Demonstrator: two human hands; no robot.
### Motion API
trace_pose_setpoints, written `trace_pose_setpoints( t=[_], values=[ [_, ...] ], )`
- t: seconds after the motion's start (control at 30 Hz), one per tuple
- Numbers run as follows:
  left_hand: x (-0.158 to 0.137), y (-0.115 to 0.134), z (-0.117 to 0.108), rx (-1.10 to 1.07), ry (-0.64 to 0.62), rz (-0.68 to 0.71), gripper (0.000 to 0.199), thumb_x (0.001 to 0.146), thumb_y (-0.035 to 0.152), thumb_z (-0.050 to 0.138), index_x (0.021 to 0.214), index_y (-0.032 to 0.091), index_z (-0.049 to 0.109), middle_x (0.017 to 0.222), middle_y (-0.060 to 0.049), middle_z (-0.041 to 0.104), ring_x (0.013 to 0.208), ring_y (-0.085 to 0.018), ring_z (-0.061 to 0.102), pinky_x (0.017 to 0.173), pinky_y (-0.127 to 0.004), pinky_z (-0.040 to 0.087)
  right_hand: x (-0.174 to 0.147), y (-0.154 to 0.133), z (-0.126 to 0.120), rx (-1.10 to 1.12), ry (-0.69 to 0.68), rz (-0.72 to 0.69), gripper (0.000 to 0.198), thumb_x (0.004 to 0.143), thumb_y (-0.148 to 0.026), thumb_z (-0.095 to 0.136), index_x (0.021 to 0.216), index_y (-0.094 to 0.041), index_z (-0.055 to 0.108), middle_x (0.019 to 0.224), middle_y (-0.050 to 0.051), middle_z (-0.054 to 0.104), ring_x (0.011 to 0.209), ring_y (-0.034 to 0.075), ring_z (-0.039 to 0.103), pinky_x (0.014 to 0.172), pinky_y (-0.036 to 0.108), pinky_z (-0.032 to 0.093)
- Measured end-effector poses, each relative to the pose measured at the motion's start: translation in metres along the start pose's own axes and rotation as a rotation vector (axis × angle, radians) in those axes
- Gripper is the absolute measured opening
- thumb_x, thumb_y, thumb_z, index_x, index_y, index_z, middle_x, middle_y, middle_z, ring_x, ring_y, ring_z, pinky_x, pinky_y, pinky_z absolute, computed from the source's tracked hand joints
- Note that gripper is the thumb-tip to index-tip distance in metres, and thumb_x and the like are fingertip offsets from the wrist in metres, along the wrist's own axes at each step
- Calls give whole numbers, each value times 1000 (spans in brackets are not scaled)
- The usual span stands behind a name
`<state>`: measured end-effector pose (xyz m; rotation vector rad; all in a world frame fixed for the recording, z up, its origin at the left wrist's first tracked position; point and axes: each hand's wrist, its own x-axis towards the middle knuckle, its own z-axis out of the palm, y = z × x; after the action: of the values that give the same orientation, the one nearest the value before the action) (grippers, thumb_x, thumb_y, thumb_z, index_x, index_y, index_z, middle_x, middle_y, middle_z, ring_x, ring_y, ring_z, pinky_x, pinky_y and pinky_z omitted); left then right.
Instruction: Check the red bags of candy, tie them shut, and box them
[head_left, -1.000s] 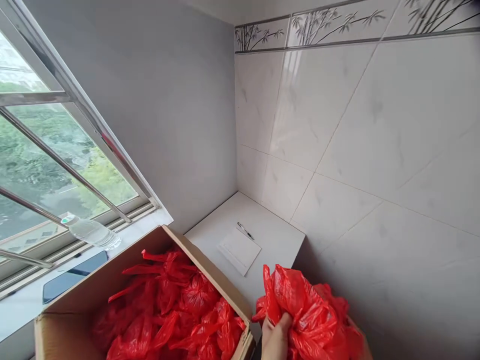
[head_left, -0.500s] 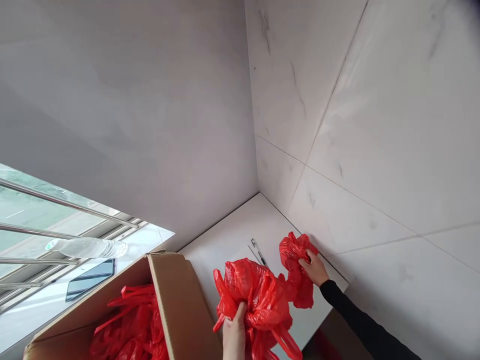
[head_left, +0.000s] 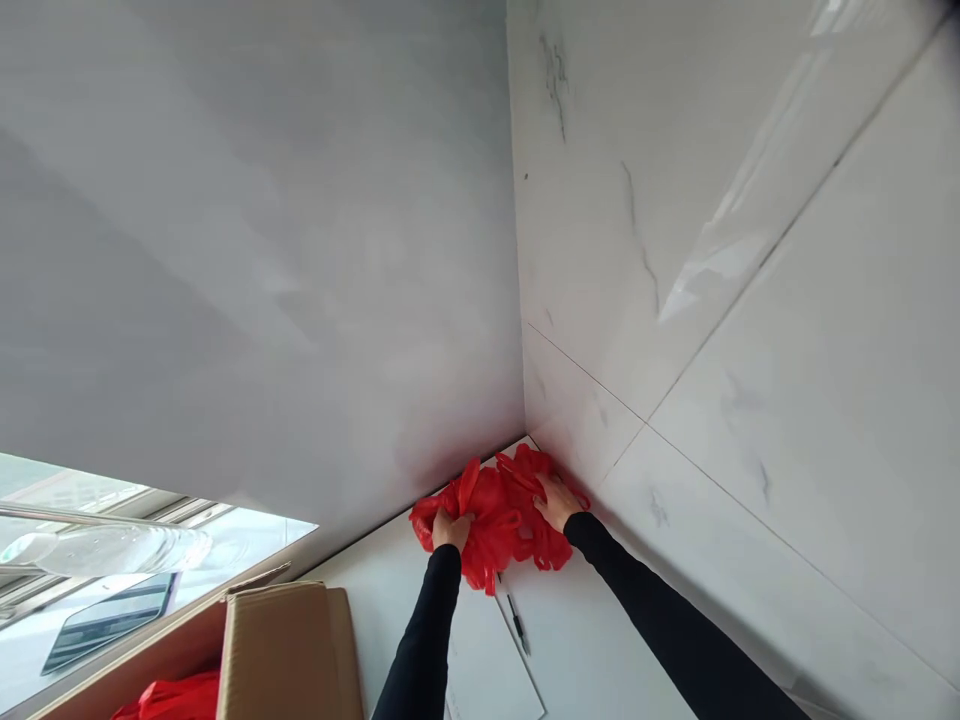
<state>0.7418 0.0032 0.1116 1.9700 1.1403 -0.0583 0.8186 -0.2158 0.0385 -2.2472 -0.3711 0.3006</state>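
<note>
Crumpled red plastic bags (head_left: 491, 515) lie bunched in the far corner of the white table, against both walls. My left hand (head_left: 452, 528) grips the left part of the bunch, its fingertips partly sunk in the plastic. On the other side, my right hand (head_left: 555, 500) is closed on the right part, close to the tiled wall. A black-and-clear pen (head_left: 517, 625) lies just below the bags. It rests near the edge of a white sheet or pad (head_left: 487, 670).
An open cardboard box (head_left: 289, 650) stands at lower left, with more red plastic bags (head_left: 176, 698) inside. Beyond it, a clear plastic bottle (head_left: 112, 550) and a dark glossy flat device (head_left: 109, 620) lie on the windowsill. Two walls meet behind the table.
Both hands have moved forward with the red plastic bags into the table corner, bringing the two bunches together. My view has shifted, and the white sheet now shows below the bags.
</note>
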Motion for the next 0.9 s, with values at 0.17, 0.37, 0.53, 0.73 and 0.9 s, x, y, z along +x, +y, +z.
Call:
trace_pose_setpoints(
  t=[0.17,0.37,0.53,0.73,0.9],
  values=[
    [9,5,-12,109,-100,16,39,94,36,64,126,14,59,126,-11,61,110,-26,62,93,-48,54,-35,5,-6,-8,73,-63,43,98,-18,49,141,-18,50,142,13,49,133,27,47,114,48,38],
    [-3,-13,-54,21,-34,133,38,92,34,65,125,16,61,138,-12,56,128,-29,53,108,-55,40,-158,3,58,40,-8,-99,37,90,-15,42,120,-21,62,117,12,62,113,26,62,102,41,51],
    [-101,-83,-58,-206,88,69,34,92,34,56,120,18,65,122,-13,67,107,-23,65,91,-35,53,-236,-2,117,90,-183,-135,32,87,-16,43,105,-23,68,109,10,65,103,26,67,93,41,56],
    [-230,-210,-41,-282,336,-256,49,77,45,67,114,13,63,100,-19,69,79,-30,72,78,-42,58,-235,30,132,99,-267,-177,35,92,-24,41,115,-19,67,115,14,63,109,30,65,99,47,53],
    [-237,-283,-54,-195,393,-197,68,82,41,57,142,12,45,150,-22,48,143,-31,43,122,-41,27,-232,83,114,-55,-155,-208,40,95,-32,43,130,-20,58,125,14,58,118,31,60,102,51,51]
  ],
)
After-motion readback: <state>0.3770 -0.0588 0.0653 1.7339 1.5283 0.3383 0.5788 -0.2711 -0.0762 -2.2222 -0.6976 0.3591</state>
